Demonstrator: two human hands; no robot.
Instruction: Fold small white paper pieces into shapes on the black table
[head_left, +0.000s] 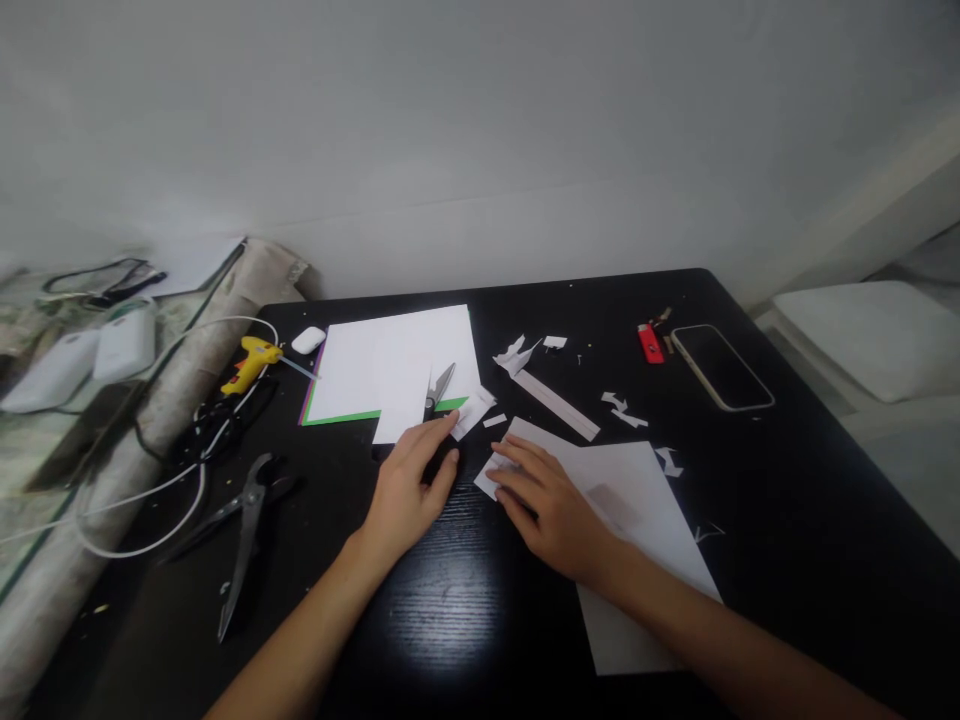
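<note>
My left hand (409, 485) rests on the black table with its fingers stretched forward and its thumb apart. Its fingertips are by a folded white paper piece (474, 410) and just below the scissors (440, 390), whose dark blades point away; part of the scissors is hidden by the hand. My right hand (551, 505) has its fingers spread over a small white paper piece (487, 478), touching it against the table. Beneath that hand and forearm lies a larger white sheet (626, 640).
Stacked white and coloured sheets (397, 340) lie at the back. Paper strip (559, 405) and scraps (670, 462) are scattered centre-right. A red lighter (650, 343) and phone (722, 367) sit right. Pliers (251, 510), a yellow glue gun (251, 365) and white cable (199, 500) are left.
</note>
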